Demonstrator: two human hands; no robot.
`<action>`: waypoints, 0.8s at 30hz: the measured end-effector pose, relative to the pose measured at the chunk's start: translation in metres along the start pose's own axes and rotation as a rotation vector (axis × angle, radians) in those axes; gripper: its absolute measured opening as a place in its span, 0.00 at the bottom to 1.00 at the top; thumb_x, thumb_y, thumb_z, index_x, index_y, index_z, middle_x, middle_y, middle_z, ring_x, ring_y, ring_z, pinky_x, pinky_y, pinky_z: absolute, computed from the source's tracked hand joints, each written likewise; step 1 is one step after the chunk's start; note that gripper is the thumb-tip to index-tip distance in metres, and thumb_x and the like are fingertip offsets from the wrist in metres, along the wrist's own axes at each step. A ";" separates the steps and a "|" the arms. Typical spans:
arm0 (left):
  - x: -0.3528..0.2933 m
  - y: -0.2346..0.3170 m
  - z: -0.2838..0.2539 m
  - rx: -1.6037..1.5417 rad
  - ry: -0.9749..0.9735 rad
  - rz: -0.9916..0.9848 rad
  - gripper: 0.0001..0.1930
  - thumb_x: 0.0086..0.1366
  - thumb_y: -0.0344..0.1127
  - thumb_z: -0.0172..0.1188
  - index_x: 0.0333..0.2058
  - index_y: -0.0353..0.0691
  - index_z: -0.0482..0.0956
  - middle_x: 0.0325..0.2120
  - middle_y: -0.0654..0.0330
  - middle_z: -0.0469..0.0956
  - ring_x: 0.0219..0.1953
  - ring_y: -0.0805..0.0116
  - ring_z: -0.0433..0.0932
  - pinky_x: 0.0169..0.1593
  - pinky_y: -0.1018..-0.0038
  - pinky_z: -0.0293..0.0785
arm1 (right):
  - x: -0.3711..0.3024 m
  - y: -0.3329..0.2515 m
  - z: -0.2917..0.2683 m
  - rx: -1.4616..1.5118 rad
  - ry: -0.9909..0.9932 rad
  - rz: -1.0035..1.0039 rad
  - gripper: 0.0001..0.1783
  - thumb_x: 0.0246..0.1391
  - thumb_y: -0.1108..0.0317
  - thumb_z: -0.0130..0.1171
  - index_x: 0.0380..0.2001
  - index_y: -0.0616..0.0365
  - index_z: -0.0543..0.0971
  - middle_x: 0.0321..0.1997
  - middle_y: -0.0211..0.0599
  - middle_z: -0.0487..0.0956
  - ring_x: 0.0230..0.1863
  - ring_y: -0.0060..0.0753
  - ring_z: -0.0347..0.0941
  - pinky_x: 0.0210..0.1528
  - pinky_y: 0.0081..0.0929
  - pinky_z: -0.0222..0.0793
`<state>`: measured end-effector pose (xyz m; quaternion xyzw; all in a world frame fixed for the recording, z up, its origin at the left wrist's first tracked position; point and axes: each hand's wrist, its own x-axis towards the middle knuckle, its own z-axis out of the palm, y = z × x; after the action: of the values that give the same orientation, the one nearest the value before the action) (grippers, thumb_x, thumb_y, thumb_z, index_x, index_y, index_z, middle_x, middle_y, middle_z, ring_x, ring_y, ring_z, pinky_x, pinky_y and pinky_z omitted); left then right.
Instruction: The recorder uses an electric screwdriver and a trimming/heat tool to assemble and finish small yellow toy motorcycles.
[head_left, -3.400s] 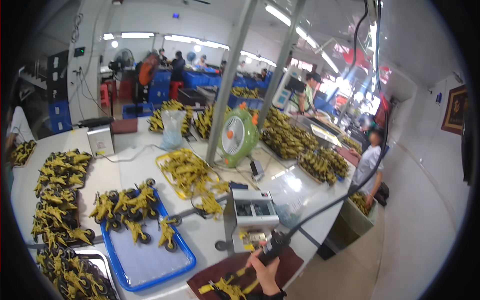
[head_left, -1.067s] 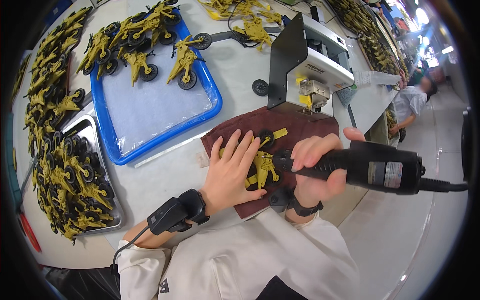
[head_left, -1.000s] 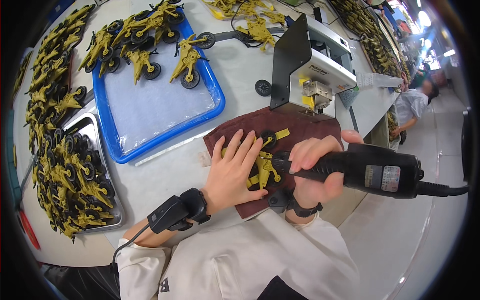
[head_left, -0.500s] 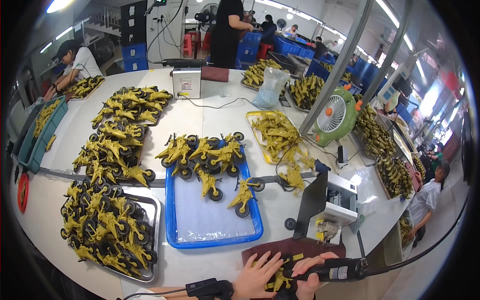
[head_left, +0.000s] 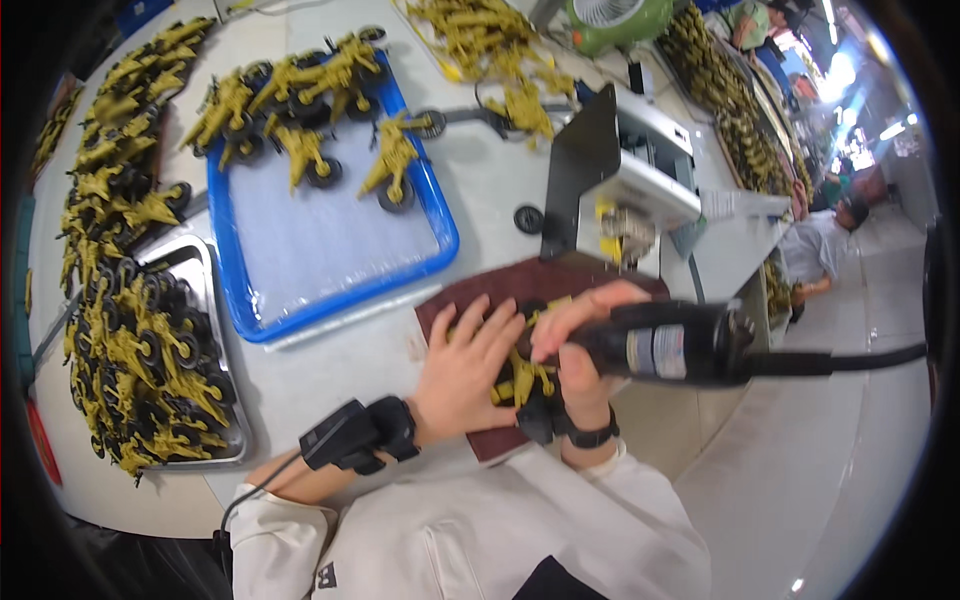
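A yellow toy motorcycle with black parts lies on a dark red cloth at the table's near edge. Over its left side lies my left hand, fingers stretched across it and thumb on the near side, holding it down. My right hand is closed around a black electric screwdriver, which lies nearly level with its cord running off to the right. The screwdriver's tip is hidden among my fingers and the toy. Much of the toy is covered by both hands.
A blue-rimmed tray with several yellow motorcycles stands beyond my left hand. Left of it is a metal tray heaped with more. A white-and-black machine and a loose black wheel are beyond the cloth. A green fan stands farther back.
The view has tilted down and turned, so the trays sit higher and farther left, and my sleeves now show. Both hands stay at the toy motorcycle, the screwdriver still in my right hand.
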<state>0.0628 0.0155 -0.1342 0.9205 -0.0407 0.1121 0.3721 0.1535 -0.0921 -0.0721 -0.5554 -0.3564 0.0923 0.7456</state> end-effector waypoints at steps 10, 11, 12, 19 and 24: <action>-0.004 -0.002 0.009 0.042 -0.058 -0.034 0.49 0.35 0.59 0.68 0.56 0.41 0.62 0.58 0.54 0.61 0.59 0.49 0.58 0.59 0.49 0.47 | -0.005 -0.008 -0.011 -0.038 0.068 -0.146 0.28 0.50 0.61 0.59 0.48 0.58 0.58 0.18 0.35 0.69 0.16 0.30 0.66 0.24 0.31 0.67; -0.005 0.000 0.011 0.021 -0.050 -0.027 0.49 0.35 0.59 0.68 0.56 0.40 0.62 0.58 0.54 0.60 0.59 0.49 0.57 0.59 0.49 0.47 | 0.001 -0.018 -0.022 0.026 0.142 -0.276 0.29 0.51 0.62 0.60 0.49 0.60 0.59 0.22 0.40 0.73 0.20 0.32 0.71 0.27 0.31 0.70; -0.001 0.001 0.008 0.022 -0.043 -0.016 0.49 0.35 0.59 0.68 0.56 0.40 0.62 0.58 0.54 0.60 0.59 0.49 0.57 0.60 0.49 0.47 | 0.010 -0.032 -0.032 -0.087 0.273 -0.364 0.28 0.55 0.56 0.54 0.51 0.60 0.58 0.20 0.38 0.71 0.16 0.32 0.68 0.23 0.32 0.68; -0.004 0.001 0.008 0.043 -0.066 -0.006 0.48 0.38 0.61 0.66 0.55 0.38 0.62 0.58 0.53 0.59 0.59 0.48 0.57 0.59 0.49 0.46 | 0.078 -0.048 -0.058 -0.293 0.561 -0.510 0.26 0.49 0.67 0.52 0.50 0.65 0.59 0.17 0.37 0.70 0.15 0.28 0.65 0.22 0.26 0.65; 0.000 0.003 0.006 0.047 -0.091 0.007 0.49 0.39 0.62 0.65 0.56 0.38 0.62 0.59 0.52 0.59 0.59 0.48 0.56 0.59 0.49 0.46 | 0.088 -0.028 -0.057 -0.384 0.482 -0.295 0.23 0.48 0.71 0.57 0.45 0.68 0.63 0.18 0.35 0.70 0.16 0.24 0.67 0.22 0.23 0.65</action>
<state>0.0635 0.0097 -0.1364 0.9330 -0.0582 0.0725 0.3478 0.2461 -0.0992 -0.0167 -0.6339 -0.2576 -0.2191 0.6956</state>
